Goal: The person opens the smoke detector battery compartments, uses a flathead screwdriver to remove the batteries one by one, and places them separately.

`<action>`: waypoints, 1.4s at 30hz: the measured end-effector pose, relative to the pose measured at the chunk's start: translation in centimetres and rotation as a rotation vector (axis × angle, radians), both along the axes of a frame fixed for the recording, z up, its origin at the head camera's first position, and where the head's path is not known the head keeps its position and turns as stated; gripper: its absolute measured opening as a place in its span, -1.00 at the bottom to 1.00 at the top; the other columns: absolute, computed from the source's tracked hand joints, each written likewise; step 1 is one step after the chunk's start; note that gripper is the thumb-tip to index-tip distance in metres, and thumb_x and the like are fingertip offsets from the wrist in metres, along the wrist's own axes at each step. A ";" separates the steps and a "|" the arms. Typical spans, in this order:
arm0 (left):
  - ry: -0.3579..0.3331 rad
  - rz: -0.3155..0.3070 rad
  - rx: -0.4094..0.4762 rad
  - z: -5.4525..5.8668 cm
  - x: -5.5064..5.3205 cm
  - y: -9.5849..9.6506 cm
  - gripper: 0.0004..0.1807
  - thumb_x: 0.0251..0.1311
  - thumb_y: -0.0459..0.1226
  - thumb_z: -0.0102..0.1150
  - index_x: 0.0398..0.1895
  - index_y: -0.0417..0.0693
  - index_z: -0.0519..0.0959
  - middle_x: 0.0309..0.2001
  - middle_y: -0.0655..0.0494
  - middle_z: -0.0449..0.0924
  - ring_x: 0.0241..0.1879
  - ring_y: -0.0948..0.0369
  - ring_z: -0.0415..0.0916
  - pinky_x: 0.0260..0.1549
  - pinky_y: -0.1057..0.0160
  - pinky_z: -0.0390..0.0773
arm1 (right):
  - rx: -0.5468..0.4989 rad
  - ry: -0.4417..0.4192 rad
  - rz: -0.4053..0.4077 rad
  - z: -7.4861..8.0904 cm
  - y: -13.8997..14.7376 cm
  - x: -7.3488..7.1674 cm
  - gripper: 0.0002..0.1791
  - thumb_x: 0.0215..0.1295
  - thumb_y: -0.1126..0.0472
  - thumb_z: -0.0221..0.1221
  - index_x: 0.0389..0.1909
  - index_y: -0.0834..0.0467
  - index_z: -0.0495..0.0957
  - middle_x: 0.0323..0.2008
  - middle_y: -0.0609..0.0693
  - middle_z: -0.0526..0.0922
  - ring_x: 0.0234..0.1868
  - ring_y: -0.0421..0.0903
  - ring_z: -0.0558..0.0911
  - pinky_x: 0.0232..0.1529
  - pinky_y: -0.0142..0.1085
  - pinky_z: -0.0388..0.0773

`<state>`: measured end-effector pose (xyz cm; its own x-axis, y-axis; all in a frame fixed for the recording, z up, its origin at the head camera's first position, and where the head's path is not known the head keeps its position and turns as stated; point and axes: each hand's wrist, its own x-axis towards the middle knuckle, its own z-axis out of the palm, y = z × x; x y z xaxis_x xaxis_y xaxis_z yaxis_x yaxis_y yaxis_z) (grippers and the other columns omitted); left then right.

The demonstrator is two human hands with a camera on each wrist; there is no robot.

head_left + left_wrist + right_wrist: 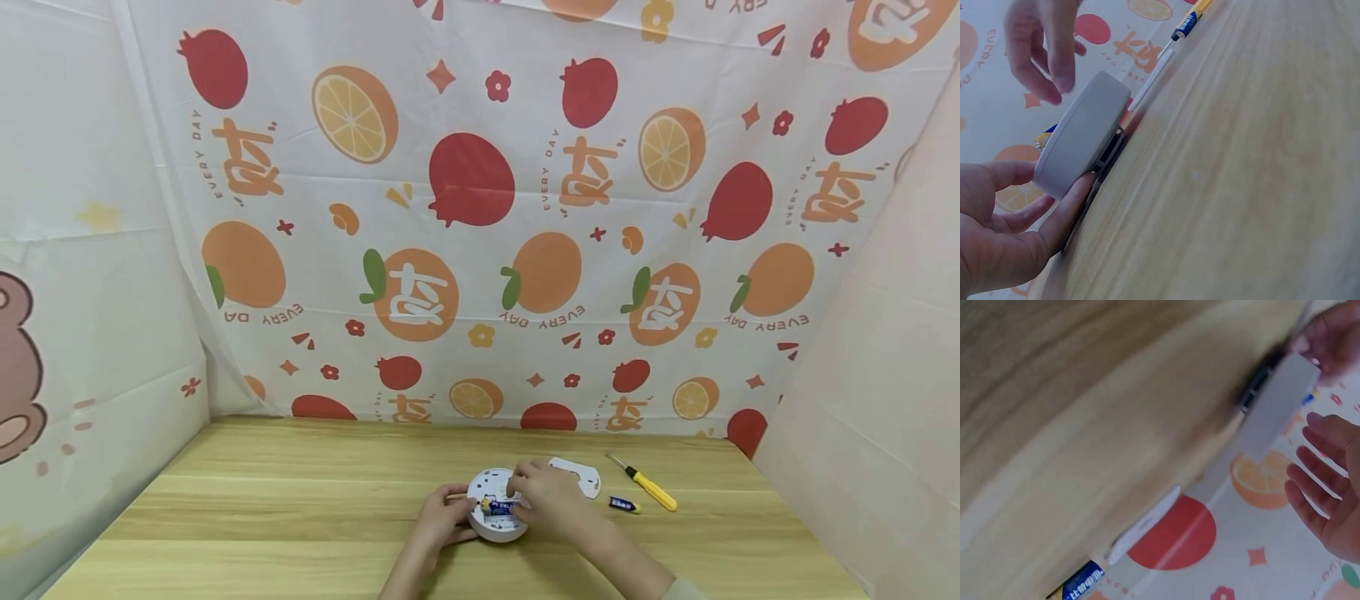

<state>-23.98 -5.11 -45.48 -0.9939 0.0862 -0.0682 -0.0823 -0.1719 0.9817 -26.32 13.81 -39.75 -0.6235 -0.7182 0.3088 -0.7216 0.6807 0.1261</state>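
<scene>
A round white device (pixel 497 535), like a smoke detector, stands tilted on the table with its open back facing up. My left hand (pixel 441 518) grips its rim from the left, thumb on one side and fingers on the other, as the left wrist view shows. In the device's back lies a blue and yellow battery (pixel 497 506). Over the device's right side hovers my right hand (pixel 553 500), overlapping the battery's end in the head view. Its fingers are loosely bent, spread and hold nothing in the right wrist view (pixel 1342 487).
Behind my right hand lies a flat white mounting plate (pixel 589 482). A second blue and yellow battery (pixel 624 504) rests to its right, beside a yellow-handled screwdriver (pixel 656 492). A fruit-patterned curtain (pixel 480 250) hangs at the wooden table's (pixel 300 517) back edge.
</scene>
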 end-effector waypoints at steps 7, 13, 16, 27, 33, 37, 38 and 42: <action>0.004 -0.001 0.005 0.1 0.2 0.2 -0.54 0.19 -0.43 0.00 0.07 -0.60 0.19 -0.22 -0.19 0.50 -0.32 0.09 0.53 -0.34 0.13 0.63 | 0.015 0.092 0.026 -1.6 -0.5 -0.4 -0.78 -0.07 0.01 0.38 -0.44 -0.02 0.58 -0.32 -0.13 0.51 -0.31 -0.20 0.47 -0.48 -0.44 0.49; 0.018 -0.001 0.006 0.1 0.2 0.3 -0.53 0.18 -0.43 -0.01 0.07 -0.61 0.18 -0.20 -0.22 0.49 -0.32 0.08 0.53 -0.34 0.12 0.63 | -0.015 0.161 0.074 -2.2 -0.4 -0.7 -0.76 -0.10 0.01 0.40 -0.46 0.00 0.56 -0.33 -0.11 0.51 -0.32 -0.20 0.47 -0.47 -0.46 0.49; 0.021 0.002 0.003 0.0 0.3 0.2 -0.54 0.19 -0.43 -0.01 0.07 -0.62 0.18 -0.21 -0.21 0.49 -0.32 0.09 0.52 -0.34 0.12 0.63 | -0.016 0.167 0.095 -2.2 -0.4 -0.7 -0.77 -0.09 0.02 0.39 -0.46 0.00 0.57 -0.32 -0.12 0.51 -0.32 -0.21 0.46 -0.46 -0.46 0.49; 0.020 0.003 0.000 0.1 0.8 0.4 -0.54 0.17 -0.43 -0.01 0.07 -0.60 0.19 -0.22 -0.19 0.50 -0.33 0.09 0.53 -0.34 0.12 0.63 | -0.035 0.171 0.177 -2.0 -0.1 -0.9 -0.83 -0.07 0.10 0.33 -0.50 0.02 0.52 -0.38 -0.16 0.47 -0.37 -0.26 0.42 -0.47 -0.52 0.44; 0.022 0.013 0.013 0.1 1.1 0.6 -0.55 0.15 -0.44 -0.01 0.05 -0.61 0.20 -0.24 -0.14 0.50 -0.35 0.11 0.52 -0.35 0.12 0.63 | -0.038 0.212 0.175 -1.7 0.3 -0.8 -0.79 -0.09 0.10 0.31 -0.47 0.01 0.47 -0.39 -0.17 0.46 -0.37 -0.25 0.42 -0.52 -0.53 0.43; 0.017 0.021 0.016 0.1 1.2 0.7 -0.55 0.15 -0.45 -0.01 0.05 -0.60 0.20 -0.24 -0.16 0.49 -0.35 0.12 0.52 -0.35 0.12 0.63 | -0.056 0.213 0.172 -1.4 0.7 -0.8 -0.77 -0.11 0.11 0.30 -0.46 0.02 0.44 -0.40 -0.18 0.44 -0.39 -0.25 0.42 -0.53 -0.52 0.43; 0.017 0.022 0.017 0.1 1.2 0.7 -0.55 0.15 -0.45 -0.01 0.05 -0.60 0.20 -0.23 -0.17 0.48 -0.34 0.12 0.52 -0.35 0.12 0.63 | -0.057 0.208 0.168 -1.3 0.8 -0.7 -0.77 -0.11 0.11 0.30 -0.45 0.02 0.44 -0.41 -0.18 0.44 -0.39 -0.25 0.42 -0.52 -0.51 0.43; 0.012 0.029 0.020 0.1 1.3 0.8 -0.56 0.16 -0.46 -0.01 0.05 -0.61 0.20 -0.23 -0.20 0.47 -0.35 0.12 0.51 -0.35 0.11 0.63 | -0.045 0.172 0.140 -0.8 1.3 -0.6 -0.77 -0.07 0.11 0.28 -0.43 0.02 0.43 -0.40 -0.17 0.45 -0.36 -0.22 0.45 -0.49 -0.47 0.48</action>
<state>-22.69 -4.34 -45.38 -0.9968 0.0583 -0.0544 -0.0648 -0.1941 0.9788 -26.93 15.10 -40.59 -0.4543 -0.7771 0.4355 -0.7799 0.5832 0.2272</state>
